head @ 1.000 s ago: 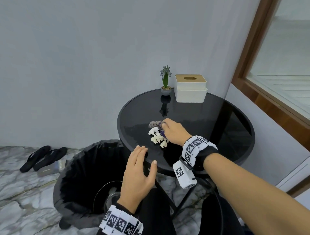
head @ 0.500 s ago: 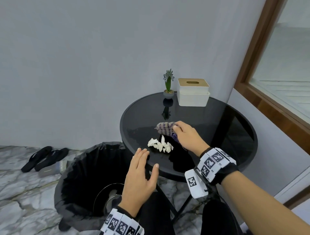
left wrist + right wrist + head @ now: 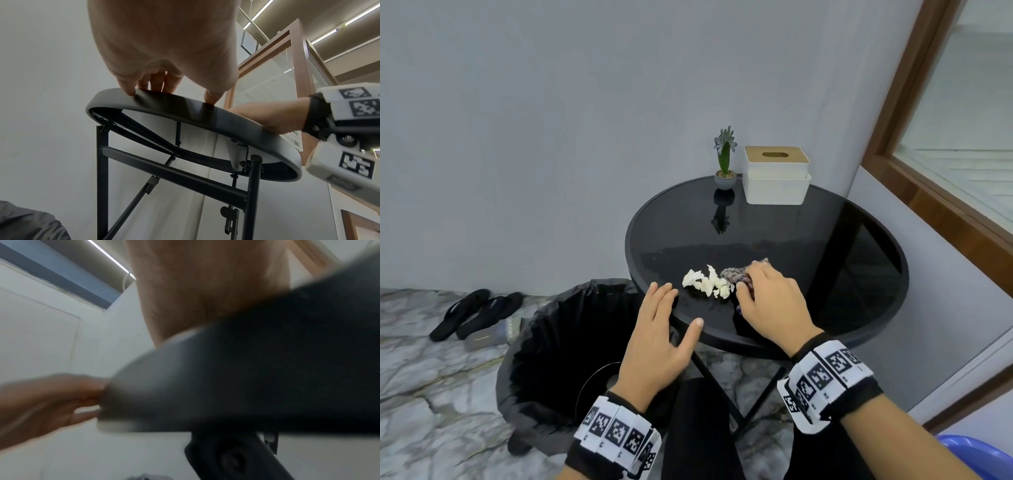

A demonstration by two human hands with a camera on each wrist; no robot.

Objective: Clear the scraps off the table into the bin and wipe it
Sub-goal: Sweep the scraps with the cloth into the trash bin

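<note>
A: Far left, floor?
B: Black sandals [image 3: 472, 313] are seen on marble by the wall. Next, the bin [image 3: 571, 346], black-lined, is set just beside the table's [image 3: 852, 274] left edge, below it.

A: Left hand?
B: The left hand [image 3: 659, 337] is held flat, fingers straight and together, thumb spread. Nothing is held. In the left wrist view the fingertips [image 3: 211, 97] are seen touching the table rim [image 3: 185, 105], over the bin side.

A: Scraps?
B: White scraps [image 3: 707, 282] are bunched in a small pile on the tabletop near the front-left edge, between the two hands, well inside the rim.

A: Cloth and right hand?
B: A checked cloth [image 3: 736, 275] is bunched under the right hand [image 3: 770, 301], touching the pile's right end. Fingers are curled over it and it is pressed to the glass. The right wrist view is blurred; only the rim [image 3: 246, 369] and palm are made out.

A: Rear of the table?
B: A small potted plant [image 3: 725, 161] is placed left of a white tissue box [image 3: 776, 178], just beside it, both at the back near the wall.
</note>
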